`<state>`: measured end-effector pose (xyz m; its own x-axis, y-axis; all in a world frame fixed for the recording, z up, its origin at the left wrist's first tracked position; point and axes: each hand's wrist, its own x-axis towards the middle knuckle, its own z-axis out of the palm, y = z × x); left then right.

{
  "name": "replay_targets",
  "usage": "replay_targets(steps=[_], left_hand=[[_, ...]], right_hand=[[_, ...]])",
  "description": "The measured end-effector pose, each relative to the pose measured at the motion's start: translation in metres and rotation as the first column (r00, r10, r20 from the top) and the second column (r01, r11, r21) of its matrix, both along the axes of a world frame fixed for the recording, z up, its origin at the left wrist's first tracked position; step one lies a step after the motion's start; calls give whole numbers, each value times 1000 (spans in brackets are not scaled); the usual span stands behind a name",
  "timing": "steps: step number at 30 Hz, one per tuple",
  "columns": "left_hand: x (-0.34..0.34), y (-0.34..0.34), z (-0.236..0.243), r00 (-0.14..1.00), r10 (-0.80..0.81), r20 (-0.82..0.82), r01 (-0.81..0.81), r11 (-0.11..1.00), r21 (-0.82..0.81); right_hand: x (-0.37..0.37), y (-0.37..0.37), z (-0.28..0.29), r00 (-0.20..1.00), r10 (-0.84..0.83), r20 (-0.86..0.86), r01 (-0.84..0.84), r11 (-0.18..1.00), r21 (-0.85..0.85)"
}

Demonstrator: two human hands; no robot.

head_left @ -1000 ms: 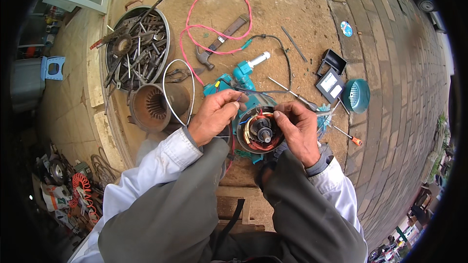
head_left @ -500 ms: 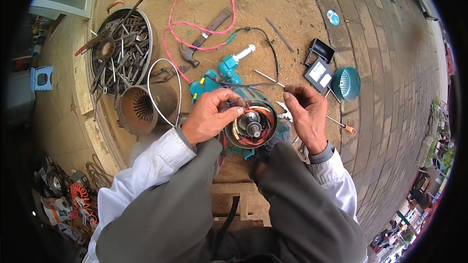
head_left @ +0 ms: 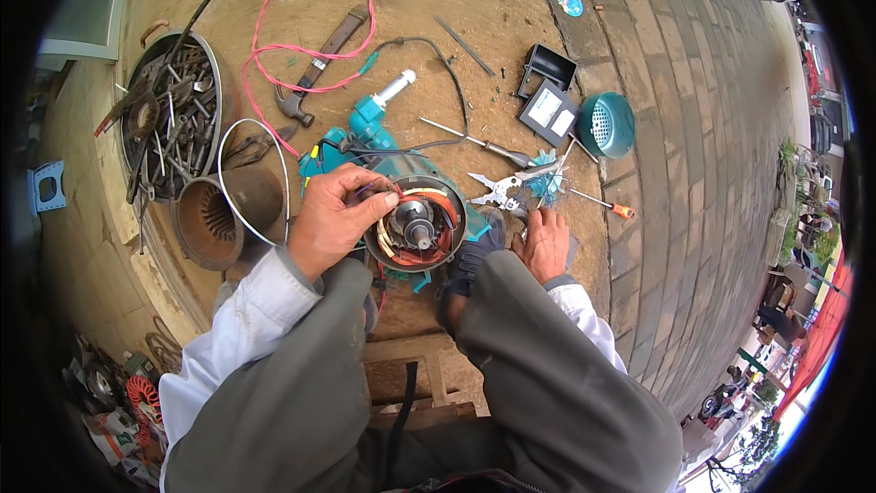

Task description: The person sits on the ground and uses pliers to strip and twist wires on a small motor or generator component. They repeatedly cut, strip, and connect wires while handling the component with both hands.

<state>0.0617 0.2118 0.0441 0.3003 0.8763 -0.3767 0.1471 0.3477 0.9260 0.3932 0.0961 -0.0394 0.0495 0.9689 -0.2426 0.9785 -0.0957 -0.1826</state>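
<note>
The open teal motor (head_left: 415, 224) sits on the ground between the knees, looks heavy and rigid, but those winding wires are delicate, so I'd hold it by the casing rim. Left hand (head_left: 333, 219) pinches wires at its left edge; right hand (head_left: 545, 242) rests loose beside the pliers (head_left: 497, 190).

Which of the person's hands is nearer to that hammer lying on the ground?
The left hand, resting on the open motor just below the hammer. The right hand is farther off, down by the pliers.
</note>
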Motion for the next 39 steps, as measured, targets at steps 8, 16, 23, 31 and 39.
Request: replay_targets(steps=[8,16,23,31,39], left_hand=[[2,-3,-3,999,52,-14,-53,997,-49],[3,1,-5,1000,20,-3,-20,999,32],[-1,5,-10,1000,-21,-1,21,984,178],[5,-4,-11,996,80,-47,-71,982,175],[-6,-2,-24,996,-1,95,2,1000,-14]], right_hand=[[14,8,-39,968,150,204,-150,989,-15],[22,8,-6,855,-285,-433,305,952,-23],[19,19,31,727,-496,-474,604,791,97],[24,28,62,421,-473,-774,604,783,-151],[-4,56,92,502,-403,-766,399,893,-209]])
